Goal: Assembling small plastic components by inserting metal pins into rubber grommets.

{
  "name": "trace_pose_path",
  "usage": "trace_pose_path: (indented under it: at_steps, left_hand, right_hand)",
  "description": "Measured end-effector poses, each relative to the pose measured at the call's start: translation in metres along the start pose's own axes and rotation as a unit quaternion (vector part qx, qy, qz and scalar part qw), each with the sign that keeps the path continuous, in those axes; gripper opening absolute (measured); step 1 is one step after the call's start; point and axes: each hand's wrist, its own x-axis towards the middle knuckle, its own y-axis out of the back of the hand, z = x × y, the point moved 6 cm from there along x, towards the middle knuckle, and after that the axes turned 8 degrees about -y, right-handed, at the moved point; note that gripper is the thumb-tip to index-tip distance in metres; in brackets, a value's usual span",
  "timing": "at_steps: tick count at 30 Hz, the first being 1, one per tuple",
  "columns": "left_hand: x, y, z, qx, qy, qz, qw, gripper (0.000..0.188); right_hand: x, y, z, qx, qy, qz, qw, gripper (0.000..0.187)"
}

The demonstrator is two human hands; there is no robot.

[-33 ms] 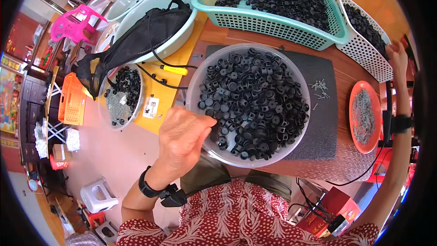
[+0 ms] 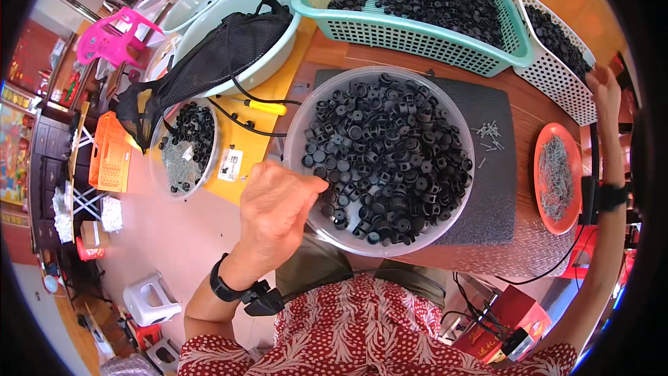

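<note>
My left hand (image 2: 273, 198) is closed at the near-left rim of a round clear plastic tub (image 2: 381, 252). Its thumb and finger are pinched beside the black parts, and whatever they hold is hidden. Small round black plastic caps and ring-shaped parts (image 2: 390, 146) heap up inside the tub. Far to the right, my right arm stretches forward, with my right hand (image 2: 605, 92) by the end of a white perforated basket (image 2: 557, 90) of black parts. The fingers of that hand look loosely bent and apart, with nothing visible in them.
A green basket (image 2: 417, 40) full of black parts stands at the back. On the right an orange-red dish (image 2: 540, 188) holds screws; loose screws (image 2: 490, 132) lie on a dark foam mat (image 2: 495, 195). Leftward are a yellow-handled tool (image 2: 268, 107), a basin (image 2: 287, 45) with a black bag, and a mixed-parts tub (image 2: 217, 160).
My left hand has shifted very slightly left at the tub's rim. My right hand has moved a little nearer and its fingers have turned slightly. The other things have stayed where they were.
</note>
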Motion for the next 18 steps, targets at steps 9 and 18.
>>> trace_pose_path:
  at_steps: [9,18]
  left_hand:
    - [0.009,-0.013,0.002,-0.066,-0.041,-0.103,0.992,0.02]
    - [0.014,-0.04,0.005,-0.039,-0.084,-0.288,0.953,0.019]
  right_hand:
    - [-0.193,-0.016,-0.078,0.145,0.006,-0.158,0.977,0.013]
    - [-0.239,-0.015,-0.116,0.186,-0.006,-0.22,0.958,0.009]
